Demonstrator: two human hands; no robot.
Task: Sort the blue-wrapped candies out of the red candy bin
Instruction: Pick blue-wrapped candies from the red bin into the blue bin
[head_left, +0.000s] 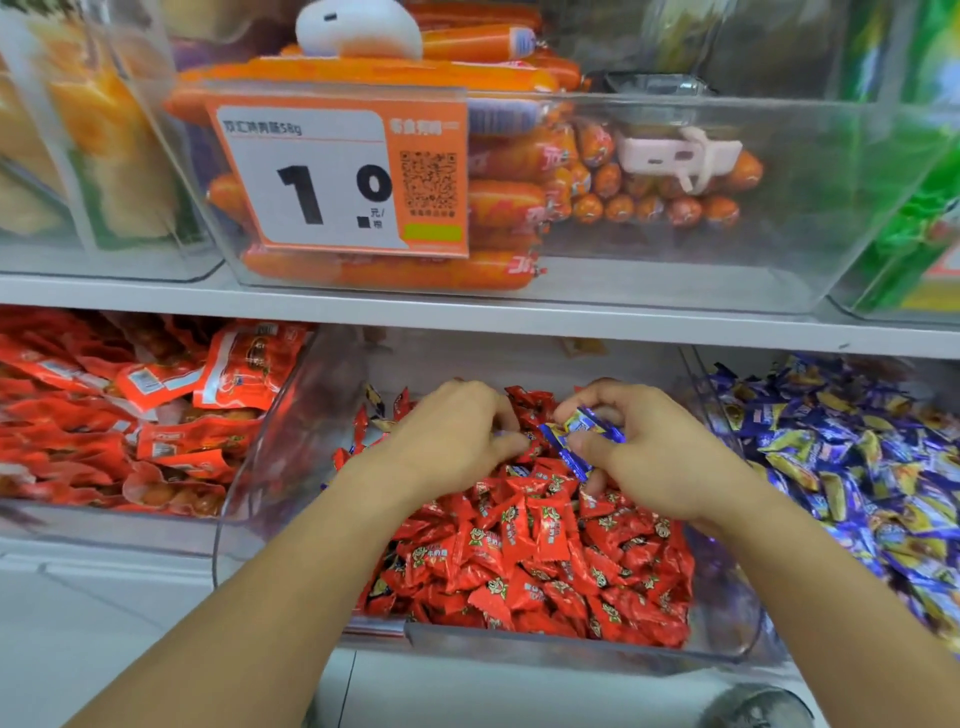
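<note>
I have my right hand (654, 457) pinching a few blue-wrapped candies (582, 439) above the far end of the red candy bin (727, 636), lifted off the pile so they can go out. My left hand (457, 436) digs with curled fingers into the red candies (535, 561), probably hunting more strays. The blue candy bin (841, 457) sits just beside the right wall.

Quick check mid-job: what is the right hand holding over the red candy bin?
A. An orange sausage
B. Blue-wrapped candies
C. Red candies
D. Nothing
B: the right hand pinches a few blue-wrapped candies just above the red candies, while the left hand digs in beside it.
</note>
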